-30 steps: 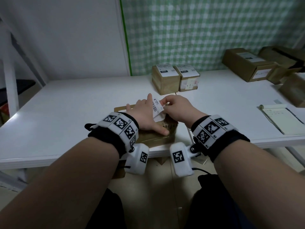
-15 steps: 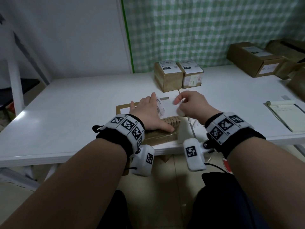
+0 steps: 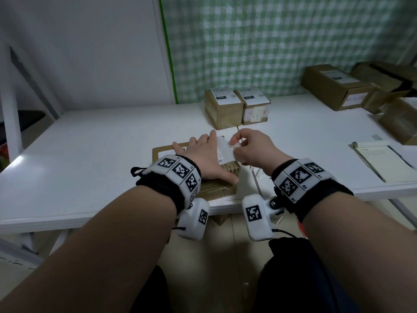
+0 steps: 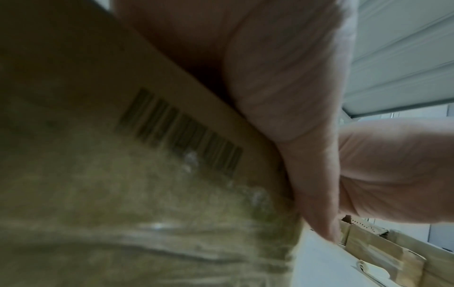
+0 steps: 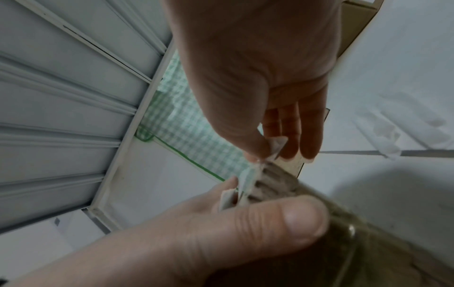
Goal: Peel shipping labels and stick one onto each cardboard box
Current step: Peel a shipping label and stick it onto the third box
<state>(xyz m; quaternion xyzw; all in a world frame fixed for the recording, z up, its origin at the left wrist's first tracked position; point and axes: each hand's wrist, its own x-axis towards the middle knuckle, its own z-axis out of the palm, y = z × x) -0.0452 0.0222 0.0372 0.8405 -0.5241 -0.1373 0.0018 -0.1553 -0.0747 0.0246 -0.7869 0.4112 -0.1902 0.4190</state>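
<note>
A brown cardboard box [image 3: 223, 188] sits at the table's front edge, with a printed barcode on its side [image 4: 176, 132]. My left hand [image 3: 203, 154] lies flat on the box, fingers straight and thumb [image 4: 307, 155] along the near edge. A white shipping label [image 3: 224, 151] stretches from beside my left index finger to my right hand [image 3: 235, 144]. The right hand pinches the label's right edge between thumb [image 5: 294, 217] and forefinger. In the right wrist view the label [image 5: 245, 182] runs edge-on between both hands. Most of the box top is hidden under my left hand.
A flat cardboard sheet [image 3: 161, 150] lies under the box. Two small labelled boxes [image 3: 223, 109] [image 3: 255, 107] stand just behind my hands. Larger boxes [image 3: 334, 89] are piled at the back right. An open notebook [image 3: 383, 163] lies to the right. The white table [image 3: 90, 154] runs left.
My right hand has drawn away to the right with the label's edge, so the label stretches out from my left index finger. My left hand has stayed on the box.
</note>
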